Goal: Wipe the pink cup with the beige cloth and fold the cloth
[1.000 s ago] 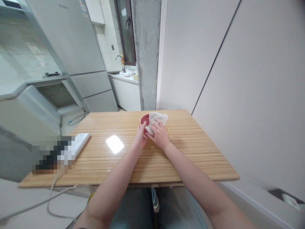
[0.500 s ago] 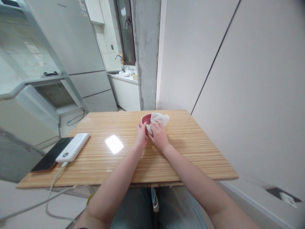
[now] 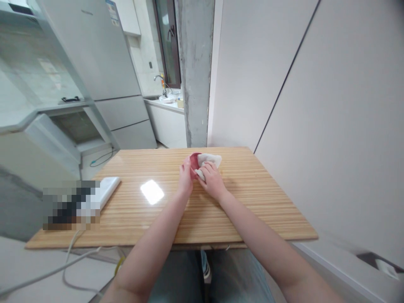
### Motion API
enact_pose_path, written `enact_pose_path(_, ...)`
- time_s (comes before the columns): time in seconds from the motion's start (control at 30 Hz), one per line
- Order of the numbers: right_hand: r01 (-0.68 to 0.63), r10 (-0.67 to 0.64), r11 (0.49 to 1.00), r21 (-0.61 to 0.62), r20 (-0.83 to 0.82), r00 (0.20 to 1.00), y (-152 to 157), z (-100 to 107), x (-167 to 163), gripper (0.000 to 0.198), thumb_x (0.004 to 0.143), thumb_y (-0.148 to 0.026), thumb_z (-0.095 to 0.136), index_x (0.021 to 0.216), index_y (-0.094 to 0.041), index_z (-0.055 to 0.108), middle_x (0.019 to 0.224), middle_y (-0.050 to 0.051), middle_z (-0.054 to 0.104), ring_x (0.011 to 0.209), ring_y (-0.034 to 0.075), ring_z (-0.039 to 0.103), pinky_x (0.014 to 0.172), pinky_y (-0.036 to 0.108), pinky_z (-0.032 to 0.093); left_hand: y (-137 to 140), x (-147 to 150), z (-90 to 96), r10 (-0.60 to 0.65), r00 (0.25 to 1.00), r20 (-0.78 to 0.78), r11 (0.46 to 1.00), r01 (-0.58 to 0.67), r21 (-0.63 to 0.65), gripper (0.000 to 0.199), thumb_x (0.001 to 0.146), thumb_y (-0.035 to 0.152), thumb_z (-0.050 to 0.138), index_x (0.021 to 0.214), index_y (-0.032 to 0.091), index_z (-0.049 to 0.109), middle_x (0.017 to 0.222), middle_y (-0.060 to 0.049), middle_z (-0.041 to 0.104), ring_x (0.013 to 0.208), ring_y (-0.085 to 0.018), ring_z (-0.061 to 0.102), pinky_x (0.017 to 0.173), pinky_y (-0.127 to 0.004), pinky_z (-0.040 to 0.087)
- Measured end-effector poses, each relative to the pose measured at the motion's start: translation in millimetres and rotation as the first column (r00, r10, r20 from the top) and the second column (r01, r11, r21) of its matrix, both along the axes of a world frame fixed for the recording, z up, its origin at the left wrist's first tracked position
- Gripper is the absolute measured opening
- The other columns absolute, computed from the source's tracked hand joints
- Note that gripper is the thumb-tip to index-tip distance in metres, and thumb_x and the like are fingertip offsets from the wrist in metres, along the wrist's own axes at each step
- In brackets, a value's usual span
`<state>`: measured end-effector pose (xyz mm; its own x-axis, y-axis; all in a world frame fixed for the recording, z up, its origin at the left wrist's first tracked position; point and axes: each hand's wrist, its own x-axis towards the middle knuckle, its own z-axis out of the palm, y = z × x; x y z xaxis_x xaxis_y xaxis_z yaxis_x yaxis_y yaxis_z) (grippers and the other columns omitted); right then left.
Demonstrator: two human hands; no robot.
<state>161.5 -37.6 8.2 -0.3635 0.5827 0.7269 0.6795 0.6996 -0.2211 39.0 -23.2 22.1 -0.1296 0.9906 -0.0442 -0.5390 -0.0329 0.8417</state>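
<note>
A pinkish-red bowl (image 3: 194,162) is held up over the far half of the table, tilted with its opening toward the right. My left hand (image 3: 186,174) is closed on its left side. In my right hand (image 3: 212,177) is a bunched white cloth (image 3: 211,159), pressed against the bowl's inner right side. The cloth and fingers hide much of the bowl's inside.
The wood-grain table (image 3: 252,202) fills the middle. On its left lie a white power bank (image 3: 109,187) and a dark flat item, partly blurred out, with a white cable (image 3: 67,259) hanging off the edge. A pale wall (image 3: 315,126) runs along the right.
The bowl has turned in my left hand, its opening now facing more to the right. My right hand and the cloth have shifted slightly lower.
</note>
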Motion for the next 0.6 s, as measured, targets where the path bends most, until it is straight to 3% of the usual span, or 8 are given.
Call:
enact_pose_path(0.23,0.157,-0.158,0.987,-0.043,-0.036,0.987,-8,6,-7,0.018,0.090,-0.035,0.053,0.083,-0.020,0.062,0.088,0.009,0.060,0.105,0.028,0.048,0.096,0.046,0.041,-7,15,-13.6,0.134,0.980,-0.149,0.987,-0.118,0.111,0.042,0.081,0.054,0.059,0.107,0.023,0.046,0.108,-0.005,0.059,0.098,-0.014,0.060,0.083,-0.025,0.048)
enact_pose_path(0.43,0.155,-0.156,0.986,-0.058,-0.019,0.988,-12,7,-11,0.019,0.091,-0.035,0.053,0.091,-0.019,0.062,0.095,0.010,0.061,0.109,0.028,0.047,0.095,0.043,0.040,-15,13,-9.1,0.257,0.912,-0.320,0.962,-0.209,0.177,0.052,0.085,0.054,0.055,0.122,0.022,0.039,0.130,-0.012,0.051,0.120,-0.020,0.052,0.098,-0.031,0.042)
enact_pose_path(0.6,0.156,-0.157,0.986,-0.050,-0.015,0.987,-12,6,-12,0.018,0.093,-0.030,0.048,0.094,-0.019,0.062,0.098,0.010,0.062,0.104,0.026,0.049,0.091,0.041,0.041,-15,14,-8.5,0.260,0.896,-0.359,0.958,-0.193,0.213,0.058,0.084,0.054,0.057,0.128,0.021,0.037,0.135,-0.013,0.048,0.125,-0.021,0.048,0.102,-0.032,0.041)
